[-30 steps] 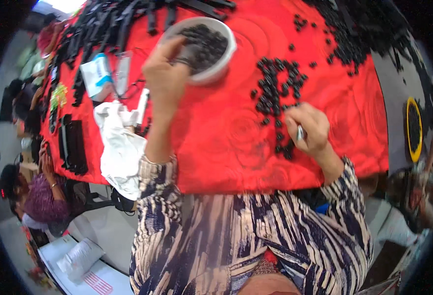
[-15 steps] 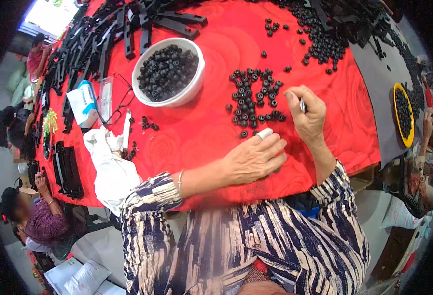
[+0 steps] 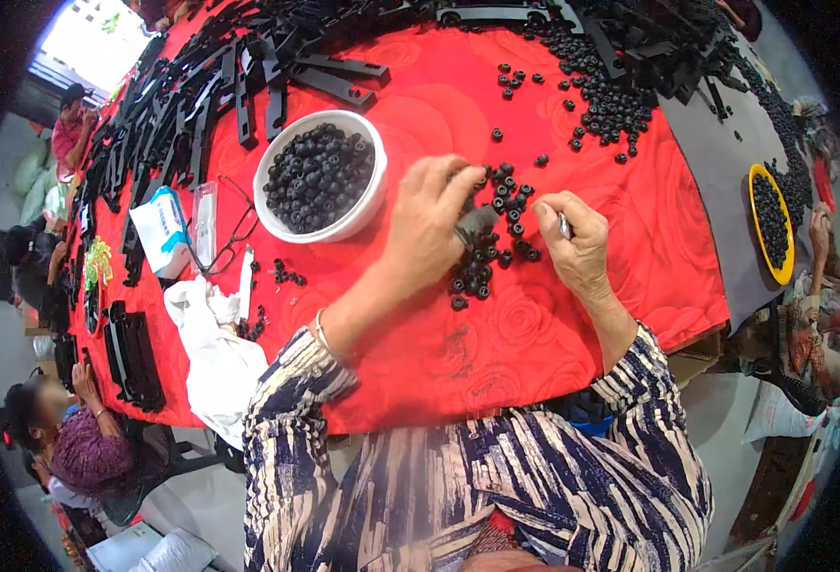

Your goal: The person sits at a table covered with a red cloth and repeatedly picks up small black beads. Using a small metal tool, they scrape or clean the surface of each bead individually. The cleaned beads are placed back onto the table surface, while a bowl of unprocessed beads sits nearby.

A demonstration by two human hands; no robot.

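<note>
Small black round pieces with ringed ends [image 3: 482,272] lie in a loose group on the red cloth before me. Over the group's left side reaches my left hand [image 3: 425,224], its thumb and forefinger apart around some pieces. A greyish covering, blurred, shows at its thumb. To the right of the group, my right hand [image 3: 577,250] is closed on a small metal tool [image 3: 565,226]. Only a short shiny part of that tool shows, so its kind is unclear. At the left, a white bowl [image 3: 374,195] holds many similar black pieces.
Long black plastic parts [image 3: 205,119] are heaped at the far left. More small round pieces [image 3: 615,114] spread at the far right. A yellow tray [image 3: 788,267] holds others. Eyeglasses [image 3: 222,255], a blue-white packet [image 3: 161,234] and a white cloth [image 3: 215,357] lie left. Other people sit around.
My left hand has moved from the near edge of the group up and over its left side, its fingers now among the pieces. The right hand still grips the tool, shifted slightly.
</note>
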